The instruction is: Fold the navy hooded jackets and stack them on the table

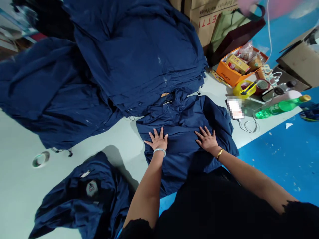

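Observation:
A navy jacket (179,142) lies spread on the pale table in front of me, its near end hanging over the edge. My left hand (159,141) rests flat on its left half, fingers spread. On the right half my right hand (207,139) also presses down with spread fingers. Neither hand grips anything. The jacket's gathered collar end touches a tall pile of navy jackets (149,49) behind it. To the left, another navy jacket (107,196) lies crumpled, a pale round patch showing inside it.
More navy jackets (57,96) are heaped at the left, near a tape roll (40,159). At the right stand an orange box (226,73) of snacks, a yellow tape roll (239,88), a green bottle (280,108) and a phone (235,109) with a cable. Cardboard boxes (203,25) stand behind.

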The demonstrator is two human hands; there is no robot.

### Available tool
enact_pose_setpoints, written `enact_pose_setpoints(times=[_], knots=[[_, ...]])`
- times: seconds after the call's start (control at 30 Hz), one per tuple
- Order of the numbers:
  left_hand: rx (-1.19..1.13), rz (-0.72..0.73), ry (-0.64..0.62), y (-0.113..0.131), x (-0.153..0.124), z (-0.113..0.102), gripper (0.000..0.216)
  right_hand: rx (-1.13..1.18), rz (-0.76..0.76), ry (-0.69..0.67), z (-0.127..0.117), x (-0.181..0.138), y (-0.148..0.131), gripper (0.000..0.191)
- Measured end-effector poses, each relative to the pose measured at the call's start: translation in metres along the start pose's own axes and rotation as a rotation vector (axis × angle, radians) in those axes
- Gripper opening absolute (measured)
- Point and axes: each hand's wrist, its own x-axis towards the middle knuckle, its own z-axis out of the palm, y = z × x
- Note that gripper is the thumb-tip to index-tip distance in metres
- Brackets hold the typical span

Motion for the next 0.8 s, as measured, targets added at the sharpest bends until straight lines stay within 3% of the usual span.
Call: enact_pose_setpoints(times=[0.33,0.43,0.5,0.57,0.63,0.73,0.8], knots=[[0.078,-0.004,0.006,-0.004,-0.036,0.008,0.064,0.049,-0.022,-0.044,0.001,-0.032,0.0,0.062],[0.085,-0.052,-0.028,0.004,-0.041,-0.002,0.064,0.111,-0.029,-0.119,-0.01,-0.029,0.002,0.062],[0.106,-0.046,0.029,0.018,-0.048,-0.01,0.064,0.201,-0.06,-0.143,-0.024,-0.029,0.01,0.056],[0.129,0.044,0.109,0.039,-0.065,-0.012,0.065,0.319,-0.103,-0.028,-0.038,-0.035,0.029,0.047],[0.132,0.179,0.113,0.065,-0.09,-0.008,0.066,0.43,-0.083,0.212,-0.046,-0.048,0.06,0.042],[0.105,0.308,0.012,0.103,-0.128,0.009,0.068,0.539,0.173,0.526,-0.04,-0.068,0.119,0.037],[0.085,0.326,-0.055,0.121,-0.144,0.023,0.069,0.601,0.406,0.584,-0.027,-0.074,0.155,0.036]])
